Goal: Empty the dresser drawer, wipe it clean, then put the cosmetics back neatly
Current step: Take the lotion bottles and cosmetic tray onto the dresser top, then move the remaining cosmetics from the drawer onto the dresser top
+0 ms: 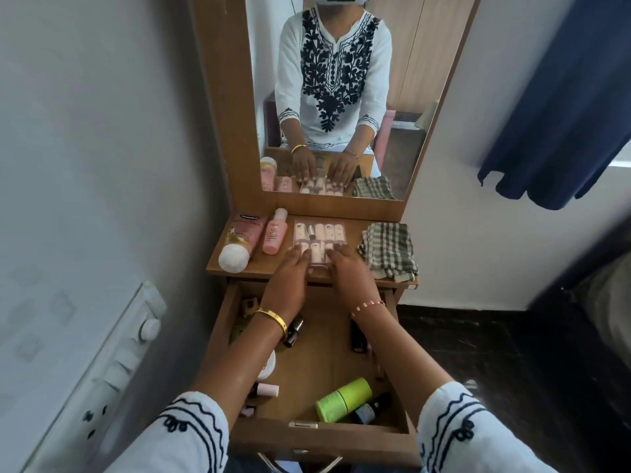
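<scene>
1. Nearest the camera: white embroidered sleeves, forearms reaching over the open drawer point(307, 435), front panel pulled towards the person.
2. Drawer not yet emptied: green bottle point(343, 399) on its side near the front, dark dropper bottle point(370, 409) just beside it, small pink-capped bottle point(266, 390) by the left forearm, dark nail polish point(294, 331) under the left wrist, more partly hidden.
3. Clear cosmetics pack point(319, 235) lies flat on the dresser top point(351, 230), between pink bottle point(274, 235) and checked cloth point(389, 252). Likely parked there so the drawer can be wiped.
4. Left hand point(290, 273) and right hand point(346, 268) both rest on the pack's near edge, fingers straight, close together, laid flat on top, not curled round it. Pack's far half extends beyond the fingertips.
5. Judgement: pack being set down or squared up. Cloth untouched, placed ready for wiping.
6. Pink tube point(239, 245) lies at the left edge, already out.
</scene>
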